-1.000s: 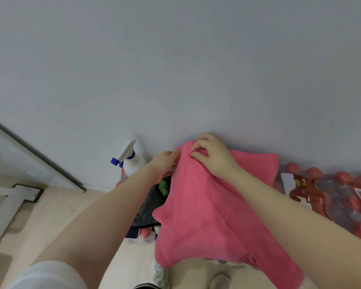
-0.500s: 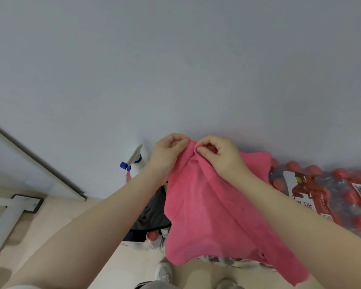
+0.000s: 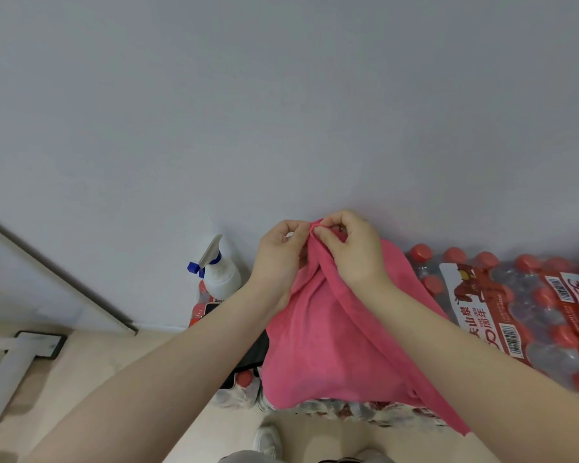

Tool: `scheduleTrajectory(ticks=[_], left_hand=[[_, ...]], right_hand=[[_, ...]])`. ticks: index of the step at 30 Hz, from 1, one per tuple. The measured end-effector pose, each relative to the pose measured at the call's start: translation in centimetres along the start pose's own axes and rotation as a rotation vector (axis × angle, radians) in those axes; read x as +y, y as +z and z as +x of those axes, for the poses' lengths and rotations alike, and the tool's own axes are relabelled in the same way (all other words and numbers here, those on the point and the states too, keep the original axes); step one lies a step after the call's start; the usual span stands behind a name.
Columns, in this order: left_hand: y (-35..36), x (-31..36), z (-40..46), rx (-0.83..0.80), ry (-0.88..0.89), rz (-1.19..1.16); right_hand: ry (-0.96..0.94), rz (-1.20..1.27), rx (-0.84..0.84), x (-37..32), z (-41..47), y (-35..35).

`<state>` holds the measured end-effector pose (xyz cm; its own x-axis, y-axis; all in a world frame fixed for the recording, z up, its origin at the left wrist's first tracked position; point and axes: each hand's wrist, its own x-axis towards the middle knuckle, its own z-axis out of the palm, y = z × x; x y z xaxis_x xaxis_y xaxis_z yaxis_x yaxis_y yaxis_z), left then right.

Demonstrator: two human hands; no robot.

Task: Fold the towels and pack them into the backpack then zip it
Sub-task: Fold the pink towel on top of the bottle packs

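**Pink towel held up by its top edge at mid-frame**

Pink towel (image 3: 325, 332) is held in the air at the centre of the frame, in front of a plain grey wall (image 3: 281, 105) that fills the whole upper half. Its top edge is gathered into a bunch between the two hands, and its lower hem hangs free above the pale floor (image 3: 91, 372). Open room is seen at the lower left; the right edge is crowded by a shrink-wrapped pack of red-capped bottles (image 3: 528, 315). A white spray bottle (image 3: 219, 275) stands just left of the hands.

The left hand (image 3: 279, 262) is curled on the bunched edge, thumb and fingertips pinching it. The right hand (image 3: 351, 252) is likewise clamped on the same edge, touching the left.
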<state>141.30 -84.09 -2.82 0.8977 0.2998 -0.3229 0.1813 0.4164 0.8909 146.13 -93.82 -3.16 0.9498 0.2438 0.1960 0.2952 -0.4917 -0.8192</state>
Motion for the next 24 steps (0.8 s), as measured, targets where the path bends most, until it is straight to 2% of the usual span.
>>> scheduleTrajectory(ticks=[7,10,13,16,20,24], left_hand=[[0.2,0.3,-0.8,-0.075,0.071,0.122],[0.3,1.1,-1.6,-0.112,0.144,0.201],[0.8,1.9,-2.9,-0.161,0.207,0.277],[1.8,1.7,-4.9,-0.138,0.232,0.285],[4.0,0.7,-8.7,-0.099,0.184,0.138],[5.5,-0.1,-13.2,-0.151,0.320,0.195]], right_hand=[[0.000,-0.142,0.019,0.2,-0.4,-1.4],[-0.012,-0.151,-0.037,0.0,-0.6,-3.0],[-0.047,-0.098,-0.190,-0.3,-1.2,-5.7],[-0.156,-0.290,-0.312,0.5,-2.8,-8.6],[-0.259,-0.466,-0.301,2.2,-5.9,-12.5],[-0.358,-0.687,-0.261,4.2,-9.6,-17.5]])
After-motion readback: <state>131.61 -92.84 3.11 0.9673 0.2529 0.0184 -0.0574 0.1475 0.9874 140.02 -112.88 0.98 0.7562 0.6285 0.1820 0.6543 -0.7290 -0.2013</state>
